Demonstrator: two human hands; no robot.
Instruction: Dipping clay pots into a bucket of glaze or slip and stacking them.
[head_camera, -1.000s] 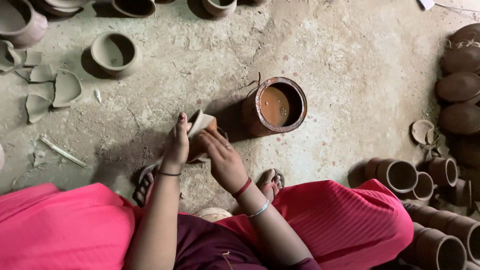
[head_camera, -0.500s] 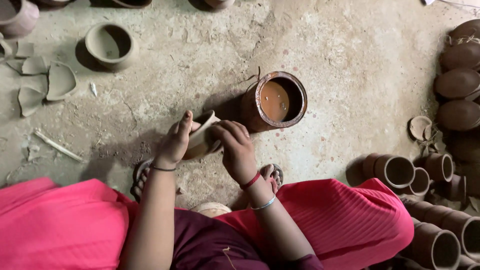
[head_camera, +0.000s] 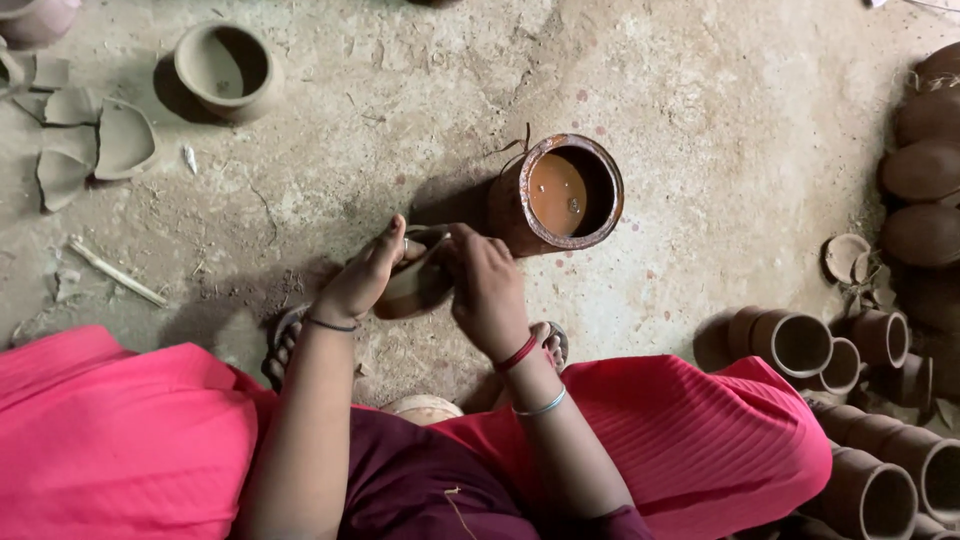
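Your left hand (head_camera: 362, 285) and right hand (head_camera: 487, 290) were both clamped on a small brown unfired clay cup (head_camera: 415, 280), held above the floor (head_camera: 400, 110), just near-left of the round paint-filled pot (head_camera: 560, 195).

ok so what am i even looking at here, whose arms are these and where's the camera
The camera sits on a person's head and looks straight down, so the arms are that person's own. There is no machine. The left hand and right hand hold a small clay cup between them, above a dirt floor. Just beyond the hands stands a pot of brown liquid. Upper left lie an empty clay pot and broken shards. At the right are more cups, unstacked.
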